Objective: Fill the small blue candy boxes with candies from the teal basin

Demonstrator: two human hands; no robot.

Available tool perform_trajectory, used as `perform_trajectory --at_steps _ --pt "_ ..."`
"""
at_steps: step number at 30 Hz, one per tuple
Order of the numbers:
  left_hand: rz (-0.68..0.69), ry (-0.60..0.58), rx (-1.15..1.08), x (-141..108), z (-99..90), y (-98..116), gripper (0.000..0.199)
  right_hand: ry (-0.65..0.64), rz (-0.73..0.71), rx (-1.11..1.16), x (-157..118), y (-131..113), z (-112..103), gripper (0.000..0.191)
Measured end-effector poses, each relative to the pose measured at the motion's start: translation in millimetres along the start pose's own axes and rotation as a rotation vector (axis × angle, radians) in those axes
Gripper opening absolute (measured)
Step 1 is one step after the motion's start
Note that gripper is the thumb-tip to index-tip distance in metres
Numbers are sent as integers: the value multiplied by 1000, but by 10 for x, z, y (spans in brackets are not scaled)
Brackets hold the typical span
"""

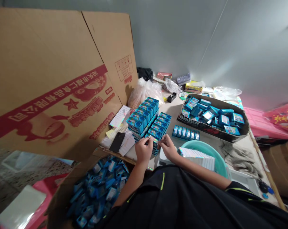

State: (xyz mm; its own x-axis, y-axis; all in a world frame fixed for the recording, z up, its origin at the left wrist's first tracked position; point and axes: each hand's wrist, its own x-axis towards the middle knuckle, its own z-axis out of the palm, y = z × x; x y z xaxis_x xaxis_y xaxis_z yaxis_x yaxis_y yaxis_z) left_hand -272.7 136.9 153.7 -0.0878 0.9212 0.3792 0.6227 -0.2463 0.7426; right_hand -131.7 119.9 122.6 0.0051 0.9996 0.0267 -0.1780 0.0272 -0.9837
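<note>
My left hand [144,149] is at the near end of a stack of small blue boxes [158,127], thumb and fingers pinched together. Facing it, my right hand [168,148] is also closed in a pinch. Between them is the nearest blue box [155,140], with fingertips of both hands at its edges. Whatever is in the pinches is too small to make out. A taller stack of blue boxes [144,114] stands just behind and to the left. To the right lies a short row of blue boxes [185,132] on its side.
An open carton [212,130] full of loose blue boxes stands at right. In front is a teal basin [221,156] with a stack of white cards [198,157]. A phone [117,142] lies left; a big cardboard carton [63,79] rises beside the table, above a bin of blue boxes [98,190].
</note>
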Motion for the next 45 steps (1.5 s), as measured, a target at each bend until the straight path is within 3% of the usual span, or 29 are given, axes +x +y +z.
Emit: perform_trajectory --at_steps 3,5,8,15,18,21,24,26,29,32,35,38,42,45 --pt "-10 18 19 -3 -1 -21 30 -16 -36 29 -1 55 -3 29" --pt "-81 14 -23 -7 7 -17 21 -13 -61 31 -4 90 0 32" --pt "-175 22 -85 -2 24 -4 24 29 -60 5 6 156 16 42" --pt "-59 62 -86 -36 10 -105 28 138 -10 -146 22 366 -36 55" --pt "162 -11 -92 -176 8 -165 27 268 -33 -269 -72 344 -389 50" --pt "392 -326 -139 -309 109 -82 28 432 -56 -431 -358 206 -1046 32" --pt "486 -605 -198 -414 438 200 21 501 -25 -574 -796 50 -1771 22" --pt "518 -724 -206 -480 785 425 16 431 34 -767 -1035 -4 -2154 46" --pt "516 -792 -153 -567 1356 666 42 176 150 -1174 -1159 21 -2508 79" --pt "533 -837 21 -642 1778 738 41 16 156 -1220 -1068 122 -2668 76" --pt "567 -892 103 -705 1936 715 20 -3 107 -1122 -960 196 -2742 40" --pt "568 -903 123 -719 1883 728 27 29 48 -1027 -945 166 -2774 12" --pt "584 -840 190 -621 1700 944 38 39 -39 -915 -990 -51 -2747 12" --pt "645 -819 193 -490 1562 1194 32 -3 -97 -868 -972 -283 -2691 14"
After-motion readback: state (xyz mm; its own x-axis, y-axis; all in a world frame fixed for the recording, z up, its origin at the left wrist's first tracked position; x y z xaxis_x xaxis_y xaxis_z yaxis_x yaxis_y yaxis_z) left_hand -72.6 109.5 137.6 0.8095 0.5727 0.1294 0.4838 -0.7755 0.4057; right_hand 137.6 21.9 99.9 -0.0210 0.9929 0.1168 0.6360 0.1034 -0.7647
